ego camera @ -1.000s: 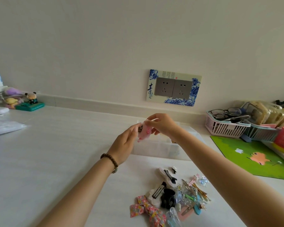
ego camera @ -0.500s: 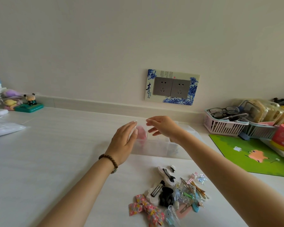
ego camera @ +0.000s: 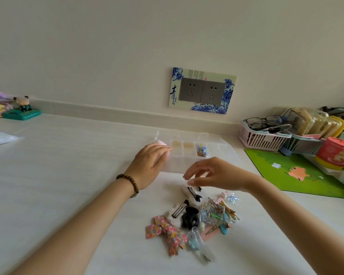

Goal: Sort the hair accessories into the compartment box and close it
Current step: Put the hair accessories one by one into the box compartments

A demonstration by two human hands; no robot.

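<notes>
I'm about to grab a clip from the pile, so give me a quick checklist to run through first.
1. Box open: ok, compartments show.
2. Right hand free: ok, nothing in it.
3. White clip reachable: ok, uncovered just below that hand.
4. Pink piece seated in a compartment: cannot tell, left hand covers it.
5. Blue piece stowed: ok, inside a compartment.

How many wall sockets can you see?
2. The left socket and the right socket sit side by side in one blue-patterned frame. None seems hidden.
</notes>
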